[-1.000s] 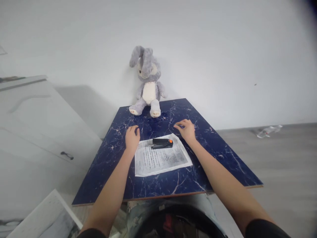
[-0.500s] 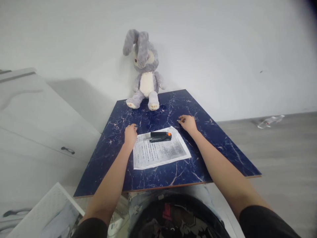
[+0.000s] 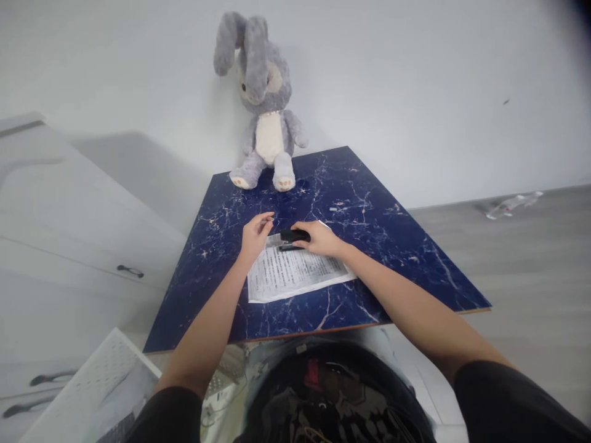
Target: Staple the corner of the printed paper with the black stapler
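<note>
A printed sheet of paper (image 3: 295, 274) lies on the dark blue marbled tabletop (image 3: 369, 209). A black stapler (image 3: 290, 235) rests across the sheet's far edge. My right hand (image 3: 321, 241) lies over the stapler's right end with its fingers curled round it. My left hand (image 3: 255, 235) hovers at the sheet's far left corner, just left of the stapler, fingers apart and holding nothing.
A grey plush rabbit (image 3: 263, 104) sits at the table's far edge against the white wall. A white cabinet (image 3: 69, 221) stands to the left, a white perforated panel (image 3: 92, 394) leans at lower left. A clear plastic bottle (image 3: 510, 205) lies on the grey floor at right.
My right hand moved left from the bare tabletop onto the stapler and closed on it. My left hand shifted right toward the stapler. The camera tilted down a little.
</note>
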Demonstrator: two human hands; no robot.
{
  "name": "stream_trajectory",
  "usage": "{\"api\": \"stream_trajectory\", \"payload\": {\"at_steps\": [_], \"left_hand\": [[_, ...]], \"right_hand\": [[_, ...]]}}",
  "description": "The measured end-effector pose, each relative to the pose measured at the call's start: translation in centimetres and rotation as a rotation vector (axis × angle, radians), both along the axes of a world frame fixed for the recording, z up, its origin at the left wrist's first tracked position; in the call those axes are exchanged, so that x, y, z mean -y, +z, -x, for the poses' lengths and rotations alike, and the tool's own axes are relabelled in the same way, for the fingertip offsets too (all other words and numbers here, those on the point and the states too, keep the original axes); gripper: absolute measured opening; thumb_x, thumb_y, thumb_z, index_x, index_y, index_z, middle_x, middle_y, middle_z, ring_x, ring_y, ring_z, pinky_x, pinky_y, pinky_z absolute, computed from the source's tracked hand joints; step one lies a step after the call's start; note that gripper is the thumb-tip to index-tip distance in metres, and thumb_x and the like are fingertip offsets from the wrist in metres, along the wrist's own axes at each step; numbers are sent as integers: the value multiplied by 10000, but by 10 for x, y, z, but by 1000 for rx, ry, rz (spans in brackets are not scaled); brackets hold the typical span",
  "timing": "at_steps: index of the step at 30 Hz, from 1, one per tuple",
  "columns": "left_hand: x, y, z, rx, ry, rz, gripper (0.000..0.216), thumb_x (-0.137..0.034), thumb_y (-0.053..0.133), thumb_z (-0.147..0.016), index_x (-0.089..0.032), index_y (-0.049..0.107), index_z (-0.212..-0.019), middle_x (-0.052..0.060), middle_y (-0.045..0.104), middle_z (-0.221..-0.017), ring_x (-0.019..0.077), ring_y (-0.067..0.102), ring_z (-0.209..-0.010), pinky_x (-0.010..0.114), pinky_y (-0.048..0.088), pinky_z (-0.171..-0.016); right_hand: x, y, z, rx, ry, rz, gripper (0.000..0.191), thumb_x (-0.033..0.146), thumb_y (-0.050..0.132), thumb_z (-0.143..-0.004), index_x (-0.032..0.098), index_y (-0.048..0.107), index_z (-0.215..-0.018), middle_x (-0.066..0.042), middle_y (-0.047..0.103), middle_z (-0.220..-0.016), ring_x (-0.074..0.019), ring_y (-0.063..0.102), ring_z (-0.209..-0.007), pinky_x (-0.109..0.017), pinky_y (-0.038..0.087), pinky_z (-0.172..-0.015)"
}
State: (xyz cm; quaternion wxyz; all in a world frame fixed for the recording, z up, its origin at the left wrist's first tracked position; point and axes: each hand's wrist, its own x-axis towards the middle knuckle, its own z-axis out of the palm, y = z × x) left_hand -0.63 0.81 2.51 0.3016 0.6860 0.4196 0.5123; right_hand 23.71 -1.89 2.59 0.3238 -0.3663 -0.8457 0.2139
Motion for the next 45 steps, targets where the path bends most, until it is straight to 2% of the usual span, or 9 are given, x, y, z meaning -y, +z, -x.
{"api": "stream_trajectory", "payload": {"at_steps": [6, 10, 17, 23, 27, 30, 33, 37, 45], "left_hand": [[3, -1, -5, -170, -72, -99, 250, -336, 656, -950, -209, 763, -1137, 85, 728, -1102, 178, 700, -938, 329, 576, -884], [5, -2, -6, -347, -130, -131, 210, -251, 707, -900, -223, 773, -1098, 75, 751, -1082, 186, 698, -904, 334, 563, -845], [4, -3, -2, -434, -115, -83, 176, -217, 719, -876, -234, 763, -1046, 49, 784, -1055, 217, 713, -967, 374, 539, -896], [3, -6, -4, -385, -147, -86, 103, -266, 735, -883, -211, 785, -955, 59, 781, -994, 199, 698, -883, 347, 543, -855], [0, -6, -3, -252, -111, -124, 226, -304, 622, -985, -218, 776, -1127, 75, 731, -1059, 173, 674, -890, 311, 538, -816], [-2, -7, -2, -208, -82, -150, 311, -334, 506, -1051, -221, 774, -1163, 72, 676, -991, 150, 643, -817, 289, 526, -762], [-3, -8, -1, -215, -34, -152, 320, -347, 506, -1055, -213, 793, -1097, 59, 656, -916, 137, 609, -743, 288, 511, -754], [-4, -11, -2, -174, -22, -115, 311, -370, 543, -1039, -224, 780, -1177, 56, 674, -931, 141, 601, -746, 280, 501, -717], [1, -4, -5, -274, 12, -141, 281, -294, 654, -976, -227, 761, -1228, 57, 768, -1028, 182, 696, -892, 345, 530, -908]], "right_hand": [[-9, -4, -15, -67, -136, -2, 311, 195, 775, -830, 181, 702, -1133, -57, 760, -1002, -216, 702, -885, -319, 499, -830], [-11, -5, -16, -106, -131, 11, 280, 198, 762, -825, 174, 705, -1098, -46, 756, -976, -208, 693, -861, -310, 486, -809], [-11, -6, -16, -107, -104, 13, 269, 233, 745, -840, 184, 699, -1100, -50, 755, -983, -219, 691, -867, -319, 480, -809], [-11, -6, -16, -103, -97, 11, 272, 224, 745, -828, 181, 697, -1093, -55, 756, -1003, -222, 690, -880, -321, 481, -819], [-9, -3, -16, -100, -101, 32, 287, 223, 751, -820, 185, 692, -1099, -61, 758, -1008, -235, 698, -892, -338, 492, -835], [-9, -1, -15, -101, -98, 32, 278, 212, 753, -818, 193, 688, -1088, -59, 758, -1006, -239, 700, -892, -345, 494, -837], [-10, -3, -16, -106, -91, 24, 261, 215, 751, -825, 198, 686, -1078, -54, 755, -997, -238, 699, -887, -346, 495, -830], [-12, -6, -17, -112, -87, 21, 273, 218, 752, -827, 201, 685, -1091, -54, 754, -998, -237, 697, -885, -350, 497, -832], [-12, -7, -16, -123, -78, 20, 273, 210, 751, -821, 192, 684, -1085, -55, 748, -986, -231, 692, -871, -348, 491, -833]]}}
